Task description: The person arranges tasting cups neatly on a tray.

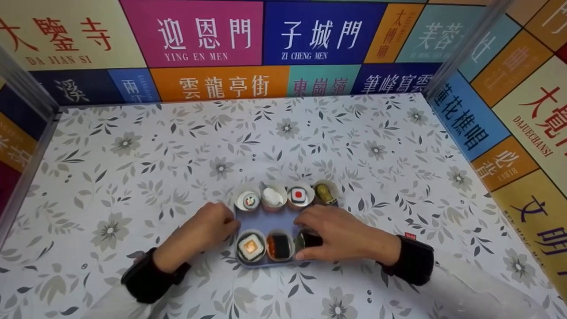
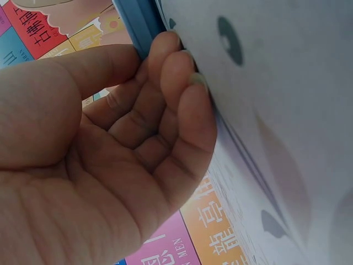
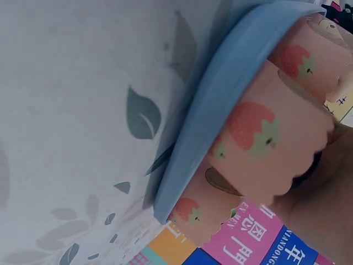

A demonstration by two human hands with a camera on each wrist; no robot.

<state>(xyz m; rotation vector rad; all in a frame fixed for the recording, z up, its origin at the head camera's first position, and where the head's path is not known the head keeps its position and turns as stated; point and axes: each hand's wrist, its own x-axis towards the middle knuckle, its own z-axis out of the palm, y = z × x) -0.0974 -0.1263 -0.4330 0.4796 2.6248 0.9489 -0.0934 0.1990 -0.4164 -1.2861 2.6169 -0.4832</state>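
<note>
A blue tray (image 1: 266, 220) carries two rows of paper cups with sushi pieces in them. My left hand (image 1: 216, 225) is at the tray's left edge; in the left wrist view its thumb (image 2: 113, 63) presses the blue rim and its fingers curl in by the tabletop. My right hand (image 1: 341, 232) reaches over the tray's right side, thumb and fingers around the near-row cup with a dark sushi piece (image 1: 311, 239). In the right wrist view, a pink strawberry-print paper cup (image 3: 259, 132) with a scalloped edge stands on the tray in front of that hand.
Beside the gripped cup are a black-banded sushi roll (image 1: 281, 246) and a square roll with an orange centre (image 1: 251, 247). The far row holds several filled cups, among them a red-centred roll (image 1: 298, 195). A floral cloth (image 1: 177, 146) covers the table; printed panels (image 1: 203, 33) enclose it.
</note>
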